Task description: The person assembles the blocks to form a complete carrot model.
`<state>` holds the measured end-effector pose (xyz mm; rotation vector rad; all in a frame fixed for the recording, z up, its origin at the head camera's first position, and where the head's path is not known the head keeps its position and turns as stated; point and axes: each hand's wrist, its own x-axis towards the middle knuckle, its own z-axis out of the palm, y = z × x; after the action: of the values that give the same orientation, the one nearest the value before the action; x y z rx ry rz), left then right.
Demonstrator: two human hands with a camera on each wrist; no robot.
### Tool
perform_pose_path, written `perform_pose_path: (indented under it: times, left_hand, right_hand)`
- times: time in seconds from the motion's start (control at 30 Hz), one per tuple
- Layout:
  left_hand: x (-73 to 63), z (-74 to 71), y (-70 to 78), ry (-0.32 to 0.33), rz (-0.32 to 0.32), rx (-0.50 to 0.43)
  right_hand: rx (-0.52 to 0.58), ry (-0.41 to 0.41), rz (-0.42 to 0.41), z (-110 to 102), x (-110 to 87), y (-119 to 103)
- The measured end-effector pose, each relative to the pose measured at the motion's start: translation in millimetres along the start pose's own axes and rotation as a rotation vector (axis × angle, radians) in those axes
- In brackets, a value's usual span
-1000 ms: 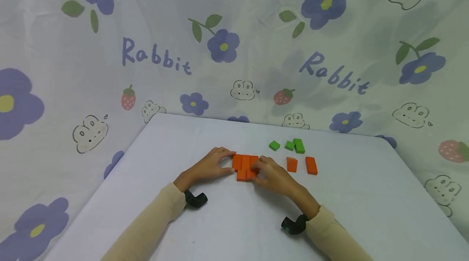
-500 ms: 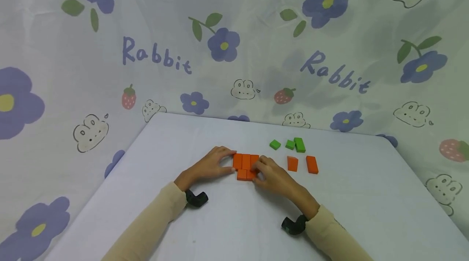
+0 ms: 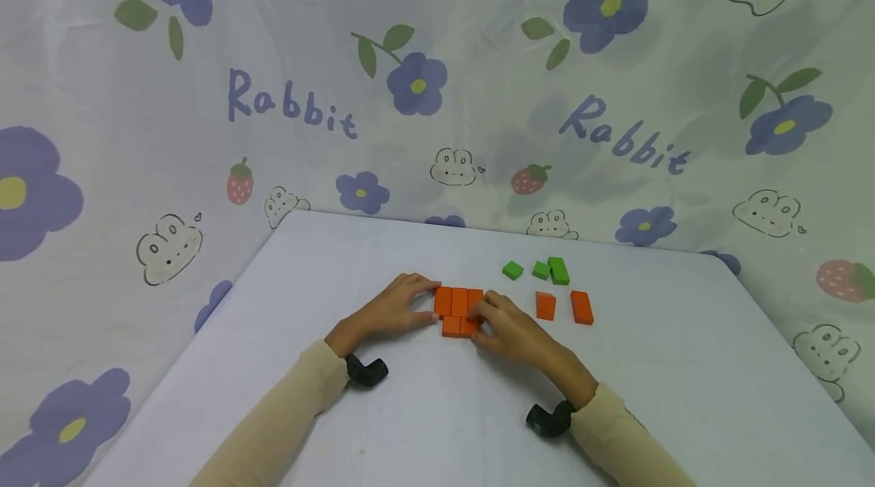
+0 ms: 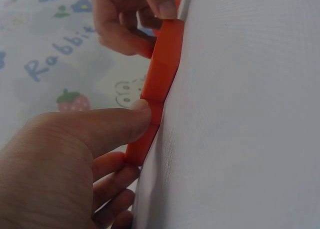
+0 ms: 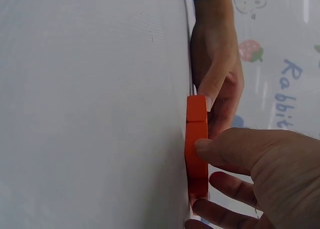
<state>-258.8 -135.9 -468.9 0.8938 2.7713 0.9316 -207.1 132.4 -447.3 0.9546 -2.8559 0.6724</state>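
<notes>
Several orange blocks (image 3: 459,302) lie flat and close together on the white table, with two shorter-looking ones (image 3: 451,327) at the front. My left hand (image 3: 393,306) pinches the left end of the group, thumb at the near side and index finger at the far side. From the right, my right hand (image 3: 516,331) grips the group's right end and hides part of it. In the left wrist view the left thumb presses the near face of an orange block (image 4: 156,111). The right wrist view has the right thumb against another orange block (image 5: 196,161).
Two loose orange blocks, one with a slanted side (image 3: 545,305) and one oblong (image 3: 582,308), lie right of the right hand. Behind them are two small green blocks (image 3: 513,270) and a longer green block (image 3: 558,271). A printed curtain (image 3: 301,168) hangs behind the table.
</notes>
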Motion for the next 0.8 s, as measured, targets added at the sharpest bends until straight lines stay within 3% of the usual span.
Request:
perform_pose_path:
  times: [0.13,0.27,0.43,0.5,0.6,0.7,0.8]
  left_hand:
    - [-1.5,-1.0,0.6,0.003,-0.006,-0.024]
    - [-1.3,0.6,-0.3,0.006,-0.010,-0.020]
    - [0.7,3.5,-0.6,0.002,0.000,-0.023]
    - [0.8,3.3,-0.2,0.006,-0.004,-0.018]
    - [0.5,2.5,-0.1,0.010,-0.012,-0.005]
    - [0.3,2.3,-0.7,0.011,-0.013,-0.003]
    - [0.5,3.1,-1.6,0.011,-0.012,-0.006]
  right_hand:
    - [-0.013,-0.036,0.007,-3,-0.3,1]
    - [-0.003,-0.031,0.018,-18,-5.1,3]
    - [0.013,0.097,0.075,-60,-20.6,28]
    - [0.000,0.142,0.140,-78,-28.5,43]
    - [-0.008,0.155,0.305,-94,-39.8,69]
    - [-0.015,0.108,0.485,-96,-50.1,90]
    - [-0.022,0.041,0.595,-89,-56.9,105]
